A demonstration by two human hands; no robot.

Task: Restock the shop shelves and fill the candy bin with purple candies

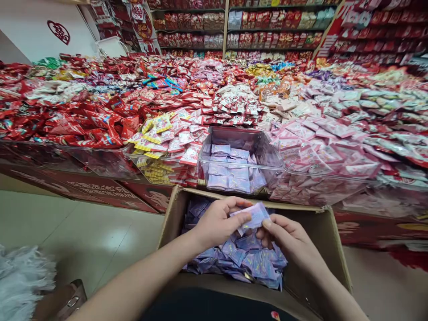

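Small purple candy packets [256, 215], in a thin stack, are pinched between both of my hands above an open cardboard box. My left hand [222, 220] grips their left side, thumb on top. At the right end, my right hand [284, 232] holds the same packets between thumb and fingers. Many loose purple packets [240, 261] lie in a heap inside the cardboard box [337, 249]. Just behind the box, a clear plastic bin [240, 165] holds more purple packets laid in rows toward its front.
Yellow-and-pink packets [167, 133] fill the bin on the left, and pink packets [331, 147] the one on the right. Red packets [76, 120] heap farther left. Shelves [225, 26] of red goods line the back wall. White fluffy fabric [25, 283] and a shoe [72, 296] show at lower left.
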